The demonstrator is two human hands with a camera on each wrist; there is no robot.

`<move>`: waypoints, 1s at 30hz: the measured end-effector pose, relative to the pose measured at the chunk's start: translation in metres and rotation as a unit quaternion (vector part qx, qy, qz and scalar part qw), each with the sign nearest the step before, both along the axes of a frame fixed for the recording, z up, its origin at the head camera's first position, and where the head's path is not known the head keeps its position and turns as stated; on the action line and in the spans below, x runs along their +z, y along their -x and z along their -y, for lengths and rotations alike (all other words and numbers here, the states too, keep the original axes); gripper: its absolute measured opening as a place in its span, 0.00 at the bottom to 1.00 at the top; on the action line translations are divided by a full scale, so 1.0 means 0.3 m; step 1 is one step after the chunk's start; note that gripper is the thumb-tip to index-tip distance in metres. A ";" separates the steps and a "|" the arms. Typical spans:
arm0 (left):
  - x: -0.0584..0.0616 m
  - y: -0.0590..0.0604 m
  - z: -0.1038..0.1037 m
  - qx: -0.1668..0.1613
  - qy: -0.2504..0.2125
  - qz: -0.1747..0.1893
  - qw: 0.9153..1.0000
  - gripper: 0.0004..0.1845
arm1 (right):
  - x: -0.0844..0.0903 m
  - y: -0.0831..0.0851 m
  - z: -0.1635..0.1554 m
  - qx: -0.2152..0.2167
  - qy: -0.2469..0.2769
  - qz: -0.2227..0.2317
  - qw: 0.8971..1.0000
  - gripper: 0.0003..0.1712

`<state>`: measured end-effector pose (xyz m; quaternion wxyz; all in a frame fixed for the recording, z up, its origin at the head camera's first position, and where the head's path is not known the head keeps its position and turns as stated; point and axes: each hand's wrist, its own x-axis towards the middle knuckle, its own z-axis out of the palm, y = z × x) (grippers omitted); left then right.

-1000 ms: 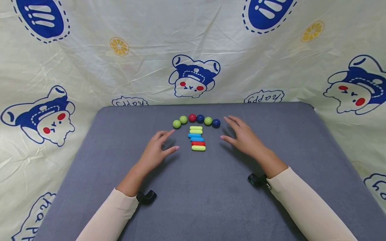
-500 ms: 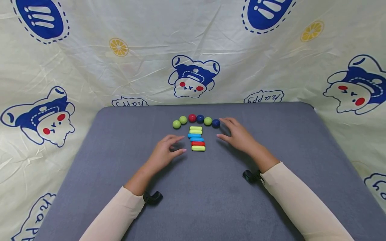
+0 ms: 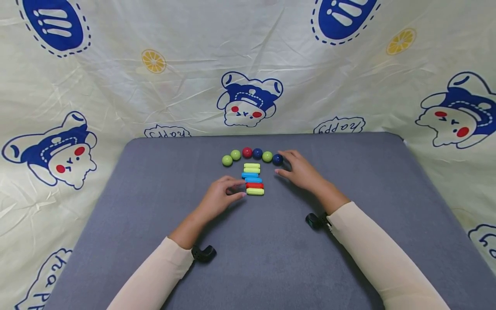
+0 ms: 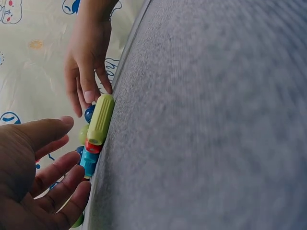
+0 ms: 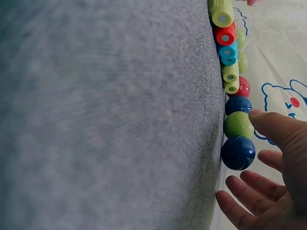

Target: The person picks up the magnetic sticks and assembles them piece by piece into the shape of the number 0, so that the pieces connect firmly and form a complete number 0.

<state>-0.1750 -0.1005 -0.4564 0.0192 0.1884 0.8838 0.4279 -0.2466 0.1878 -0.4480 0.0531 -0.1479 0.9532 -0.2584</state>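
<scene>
Six balls lie in an arc on the grey mat (image 3: 155,215): two green (image 3: 227,160), a red ball (image 3: 247,152), a dark blue, a green ball (image 3: 267,156) and a dark blue ball (image 3: 277,159). Below them sits a column of short sticks (image 3: 253,178) in yellow-green, blue and red. My left hand (image 3: 241,188) hovers with loosely spread fingers just left of the nearest yellow-green stick (image 4: 100,119) and holds nothing. My right hand (image 3: 284,165) cups around the right-end dark blue ball (image 5: 238,152) without gripping it, its thumb near the green ball (image 5: 238,124).
The mat's far edge runs just behind the balls (image 3: 263,134). A cream cloth printed with blue bears (image 3: 248,99) hangs behind and around the mat. Black wrist-camera clips (image 3: 203,253) sit under both sleeves.
Both hands have slid inward: the left moved right up to the sticks, the right moved left up to the end dark blue ball. Balls and sticks have stayed put.
</scene>
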 end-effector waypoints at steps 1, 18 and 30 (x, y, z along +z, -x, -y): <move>-0.001 0.000 -0.003 0.001 -0.002 0.001 1.000 0.19 | 0.001 0.002 0.002 -0.001 0.000 0.004 1.000 0.42; -0.019 0.010 -0.046 -0.014 0.030 0.012 0.999 0.15 | -0.013 0.027 0.018 -0.013 0.033 0.018 0.999 0.35; -0.015 0.013 -0.056 -0.003 0.039 0.015 0.999 0.13 | -0.011 0.002 0.007 -0.005 0.047 0.004 0.999 0.24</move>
